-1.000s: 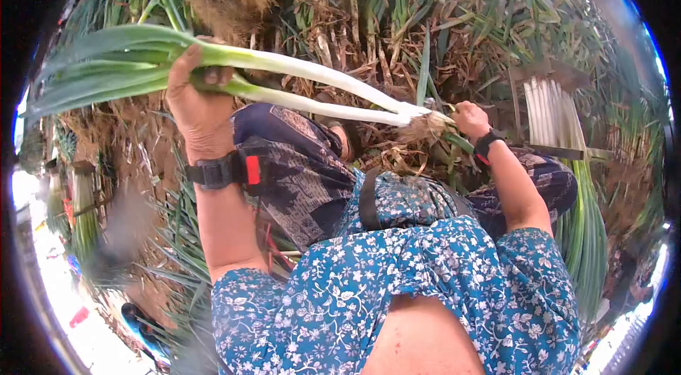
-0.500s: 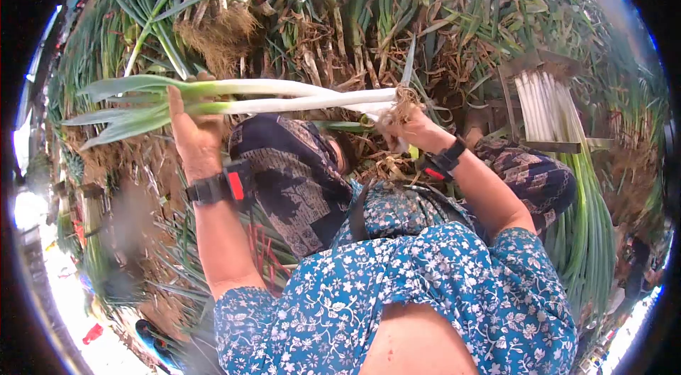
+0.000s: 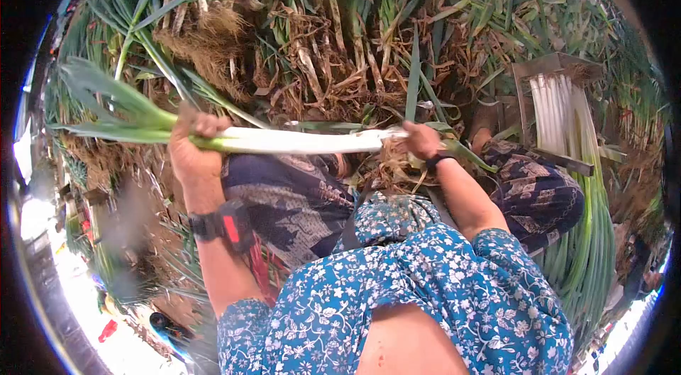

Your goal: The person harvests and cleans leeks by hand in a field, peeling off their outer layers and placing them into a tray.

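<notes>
My left hand (image 3: pixel 196 146) is closed around the stalks of the green onions (image 3: pixel 305 141), just where the white turns to green. Their leaves fan out to the left. The long white shafts lie level above my knees, overlapping so that they look almost like one. At the root end, my right hand (image 3: pixel 423 139) is closed in a pinch, its fingertips partly hidden. Brownish roots and dry skins (image 3: pixel 394 166) hang beneath that end, beside my right hand.
A metal frame (image 3: pixel 523 102) at the right holds a bundle of peeled white green onions (image 3: pixel 553 112), leaves trailing toward me. Unpeeled green onions with dry leaves (image 3: pixel 319 56) stand along the back. A rooty bunch (image 3: pixel 206 38) sits at upper left. My patterned trouser legs (image 3: pixel 284 197) are below.
The green onions have come down slightly toward my lap, and their shafts have drawn together. My right hand has turned and closed at the root end; my left hand keeps its grip.
</notes>
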### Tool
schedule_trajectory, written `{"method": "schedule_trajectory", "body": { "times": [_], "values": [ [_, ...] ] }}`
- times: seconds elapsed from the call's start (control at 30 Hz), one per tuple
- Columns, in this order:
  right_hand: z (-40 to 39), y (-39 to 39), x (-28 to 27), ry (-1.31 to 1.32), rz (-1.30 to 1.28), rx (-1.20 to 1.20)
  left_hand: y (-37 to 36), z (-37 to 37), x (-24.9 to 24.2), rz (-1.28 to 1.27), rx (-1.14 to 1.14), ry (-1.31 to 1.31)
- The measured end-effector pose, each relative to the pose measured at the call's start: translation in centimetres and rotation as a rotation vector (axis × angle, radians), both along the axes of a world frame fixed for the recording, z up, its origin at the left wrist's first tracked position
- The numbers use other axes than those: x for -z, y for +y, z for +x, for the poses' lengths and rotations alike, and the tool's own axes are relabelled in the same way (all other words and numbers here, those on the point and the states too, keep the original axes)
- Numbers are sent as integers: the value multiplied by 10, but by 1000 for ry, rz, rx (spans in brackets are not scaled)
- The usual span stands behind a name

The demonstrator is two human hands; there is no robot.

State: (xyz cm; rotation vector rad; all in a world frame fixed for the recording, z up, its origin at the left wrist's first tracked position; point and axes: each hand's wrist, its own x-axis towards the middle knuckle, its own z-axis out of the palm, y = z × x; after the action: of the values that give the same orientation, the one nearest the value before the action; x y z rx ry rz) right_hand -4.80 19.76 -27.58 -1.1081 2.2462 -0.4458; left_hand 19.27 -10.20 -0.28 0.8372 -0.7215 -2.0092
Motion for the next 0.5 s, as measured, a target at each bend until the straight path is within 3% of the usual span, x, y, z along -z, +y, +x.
{"method": "schedule_trajectory", "body": {
  "times": [0.03,0.1,0.13,0.17,0.2,0.23,0.27,0.33,0.43,0.5],
  "values": [
    [-11,32,13,-76,33,70,0,6,-3,-48,-31,-18],
    [-33,107,51,6,413,142,-1,33,-7,-91,-17,-8],
    [-33,94,29,21,460,123,-2,35,-4,-87,82,67],
    [-32,79,5,31,513,100,5,34,-5,-96,24,2],
    [-43,69,27,24,571,-135,5,31,-4,-119,32,-17],
    [-44,48,20,93,368,-211,6,27,-6,-150,35,-32],
    [-50,18,15,190,334,-242,12,17,-13,-160,26,-82],
    [-72,-47,12,146,107,-128,22,-18,-25,-204,23,-170],
    [-102,-133,-21,8,141,209,24,-57,-30,-216,86,-294],
    [-125,-163,19,-13,164,333,29,-82,-25,-221,132,-391]
  ]
}}
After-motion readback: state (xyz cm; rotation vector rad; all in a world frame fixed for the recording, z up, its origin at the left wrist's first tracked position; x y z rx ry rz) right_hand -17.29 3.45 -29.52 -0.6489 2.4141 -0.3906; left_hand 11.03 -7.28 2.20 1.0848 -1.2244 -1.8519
